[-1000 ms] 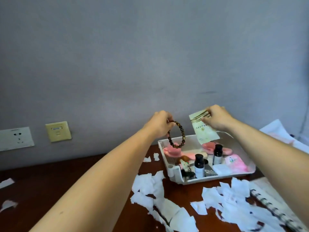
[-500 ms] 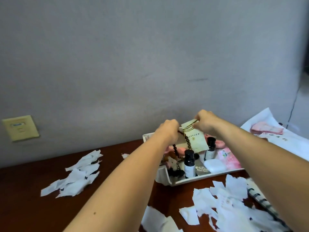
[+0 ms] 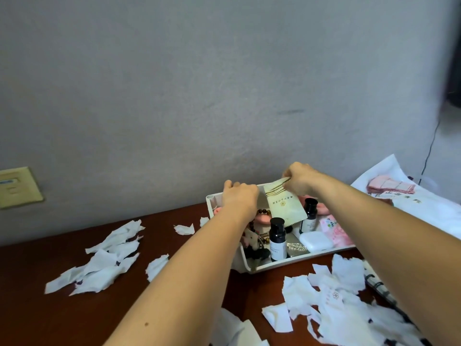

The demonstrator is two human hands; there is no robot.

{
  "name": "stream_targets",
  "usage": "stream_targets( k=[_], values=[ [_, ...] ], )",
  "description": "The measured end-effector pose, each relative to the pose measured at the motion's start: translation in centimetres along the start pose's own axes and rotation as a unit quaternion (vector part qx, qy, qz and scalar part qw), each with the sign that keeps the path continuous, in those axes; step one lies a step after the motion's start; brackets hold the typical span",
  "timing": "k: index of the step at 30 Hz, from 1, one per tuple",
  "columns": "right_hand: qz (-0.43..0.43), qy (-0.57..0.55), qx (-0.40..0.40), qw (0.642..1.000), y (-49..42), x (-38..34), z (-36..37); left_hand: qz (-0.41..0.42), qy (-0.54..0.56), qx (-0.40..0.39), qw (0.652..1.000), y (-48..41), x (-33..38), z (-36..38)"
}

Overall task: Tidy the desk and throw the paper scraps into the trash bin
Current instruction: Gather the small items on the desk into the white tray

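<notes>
Left hand (image 3: 240, 196) has dropped into the tray (image 3: 287, 262) with the beads (image 3: 262, 211), grip unclear; right hand (image 3: 301, 179) pinches the packet (image 3: 284, 208). Lay it flat.

I'm at a dark wooden desk (image 3: 50, 308) against a plain grey wall (image 3: 199, 83), a home room by the look: small toiletry bottles (image 3: 277, 239) in a white tray (image 3: 299, 261), a yellowed wall plate (image 3: 17, 187) at my left.

White paper scraps (image 3: 99, 268) across desk (image 3: 30, 320)
</notes>
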State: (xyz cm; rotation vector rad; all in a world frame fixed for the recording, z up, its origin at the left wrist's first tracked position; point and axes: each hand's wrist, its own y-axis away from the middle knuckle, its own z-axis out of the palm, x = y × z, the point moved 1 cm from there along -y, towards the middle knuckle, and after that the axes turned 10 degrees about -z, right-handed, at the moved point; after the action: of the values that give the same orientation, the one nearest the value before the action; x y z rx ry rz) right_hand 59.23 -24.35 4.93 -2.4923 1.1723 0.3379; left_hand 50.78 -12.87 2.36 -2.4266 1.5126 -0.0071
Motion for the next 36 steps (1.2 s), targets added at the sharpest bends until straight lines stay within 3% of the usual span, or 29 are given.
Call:
stream_targets(
  k=[9, 20, 36],
  values=[
    [0.010, 0.052, -0.038, 0.998, 0.9, -1.1, 1.1, 0.019, 0.019, 0.043, 0.999, 1.4, -1.6, 0.3],
    [-0.089, 0.101, -0.073, 0.988, 4.7, -5.9, -1.2, 0.035, 0.007, -0.050, 0.998, 6.5, -4.8, -5.5],
    [-0.225, 0.154, -0.114, 0.955, 15.6, -20.9, -4.3, -0.062, -0.026, -0.149, 0.987, 21.7, -15.1, -12.9]
  ],
)
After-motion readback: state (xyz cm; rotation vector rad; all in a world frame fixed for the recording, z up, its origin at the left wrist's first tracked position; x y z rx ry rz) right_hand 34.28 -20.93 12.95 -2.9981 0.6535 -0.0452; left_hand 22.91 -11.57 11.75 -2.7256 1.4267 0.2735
